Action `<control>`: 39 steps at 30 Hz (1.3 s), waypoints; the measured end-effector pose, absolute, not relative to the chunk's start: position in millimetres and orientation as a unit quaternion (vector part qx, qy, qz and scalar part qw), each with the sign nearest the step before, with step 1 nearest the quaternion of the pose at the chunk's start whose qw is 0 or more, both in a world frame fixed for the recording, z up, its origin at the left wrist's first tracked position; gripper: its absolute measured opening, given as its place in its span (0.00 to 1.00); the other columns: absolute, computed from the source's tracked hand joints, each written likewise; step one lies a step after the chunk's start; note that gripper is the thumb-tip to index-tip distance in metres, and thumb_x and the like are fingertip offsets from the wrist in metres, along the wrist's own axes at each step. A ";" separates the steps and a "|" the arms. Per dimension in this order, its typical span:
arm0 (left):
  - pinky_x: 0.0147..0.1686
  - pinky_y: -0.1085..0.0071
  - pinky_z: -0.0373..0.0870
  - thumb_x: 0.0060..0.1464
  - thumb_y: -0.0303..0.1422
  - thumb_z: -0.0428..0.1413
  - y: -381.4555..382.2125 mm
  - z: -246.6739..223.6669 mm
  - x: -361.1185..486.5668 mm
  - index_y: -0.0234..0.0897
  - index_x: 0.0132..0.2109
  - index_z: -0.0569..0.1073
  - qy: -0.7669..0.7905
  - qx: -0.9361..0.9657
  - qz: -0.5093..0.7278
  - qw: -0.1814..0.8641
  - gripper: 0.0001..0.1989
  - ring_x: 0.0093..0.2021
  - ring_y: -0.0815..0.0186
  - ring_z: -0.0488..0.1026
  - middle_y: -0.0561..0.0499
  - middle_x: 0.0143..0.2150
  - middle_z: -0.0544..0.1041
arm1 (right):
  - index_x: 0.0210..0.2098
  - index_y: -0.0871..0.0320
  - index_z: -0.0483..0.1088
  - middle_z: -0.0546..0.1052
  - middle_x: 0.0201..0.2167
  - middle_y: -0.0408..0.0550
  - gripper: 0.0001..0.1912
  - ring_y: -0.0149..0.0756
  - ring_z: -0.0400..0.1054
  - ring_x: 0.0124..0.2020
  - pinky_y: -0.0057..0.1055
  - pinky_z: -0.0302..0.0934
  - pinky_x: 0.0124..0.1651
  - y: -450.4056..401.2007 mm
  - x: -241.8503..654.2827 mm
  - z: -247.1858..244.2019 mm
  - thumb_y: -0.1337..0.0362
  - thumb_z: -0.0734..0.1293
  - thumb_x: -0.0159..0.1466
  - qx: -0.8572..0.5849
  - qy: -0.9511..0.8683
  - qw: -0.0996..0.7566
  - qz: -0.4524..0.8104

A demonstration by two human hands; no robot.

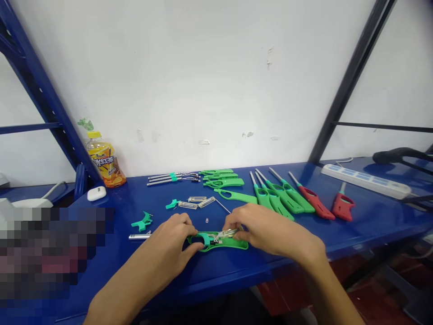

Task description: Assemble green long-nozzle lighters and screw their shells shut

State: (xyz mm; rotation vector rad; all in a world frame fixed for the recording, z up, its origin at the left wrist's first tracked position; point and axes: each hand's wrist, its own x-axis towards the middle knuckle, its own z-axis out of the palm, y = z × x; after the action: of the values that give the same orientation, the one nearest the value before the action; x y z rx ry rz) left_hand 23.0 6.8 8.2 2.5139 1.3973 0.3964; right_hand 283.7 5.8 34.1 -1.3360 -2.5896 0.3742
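Note:
My left hand is closed on the left end of an open green lighter shell half lying on the blue table. A teal trigger piece and a small black part sit inside the shell. Beyond my left wrist, a metal lighter tube sticks out. My right hand pinches a clear fuel tank over the shell's right part; whether the tank rests in the shell I cannot tell. Just behind the shell lies a tiny pale part.
Behind my hands are loose clear tanks, teal triggers, metal tubes and green shells. Assembled green lighters and red lighters lie right. A power strip, drink bottle and white earbud case stand farther out.

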 end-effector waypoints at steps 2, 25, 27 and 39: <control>0.52 0.58 0.71 0.66 0.35 0.61 7.1 7.8 22.9 0.40 0.46 0.82 0.478 0.860 0.136 0.117 0.06 0.50 0.56 0.75 0.48 0.47 0.77 | 0.45 0.51 0.81 0.85 0.43 0.45 0.16 0.44 0.76 0.46 0.35 0.63 0.47 5.7 283.4 33.8 0.76 0.68 0.64 -0.453 -0.876 0.104 0.130; 0.52 0.58 0.69 0.66 0.34 0.60 5.5 12.9 24.4 0.39 0.45 0.82 0.482 0.854 0.138 0.141 0.06 0.50 0.55 0.74 0.48 0.47 0.78 | 0.44 0.48 0.83 0.85 0.38 0.40 0.09 0.39 0.76 0.40 0.31 0.61 0.38 -0.5 282.2 45.4 0.66 0.74 0.65 -0.483 -0.854 0.085 0.172; 0.52 0.59 0.69 0.66 0.33 0.60 5.5 13.2 24.8 0.39 0.45 0.82 0.483 0.854 0.134 0.140 0.06 0.50 0.55 0.74 0.48 0.46 0.78 | 0.44 0.49 0.83 0.85 0.38 0.41 0.07 0.39 0.76 0.41 0.32 0.61 0.40 -0.8 282.0 47.1 0.61 0.74 0.67 -0.485 -0.853 0.088 0.173; 0.50 0.58 0.69 0.66 0.35 0.59 9.1 10.8 23.8 0.40 0.46 0.82 0.485 0.856 0.120 0.130 0.08 0.49 0.55 0.75 0.48 0.46 0.78 | 0.34 0.55 0.80 0.81 0.31 0.41 0.06 0.34 0.72 0.33 0.29 0.55 0.33 6.6 279.5 36.8 0.73 0.74 0.63 -0.480 -0.854 0.110 0.170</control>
State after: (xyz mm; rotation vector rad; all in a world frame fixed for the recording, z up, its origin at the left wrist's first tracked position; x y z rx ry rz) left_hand 23.8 9.1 10.8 2.4881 1.4094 0.3493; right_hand 279.5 6.6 36.8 -1.4108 -2.5088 0.5006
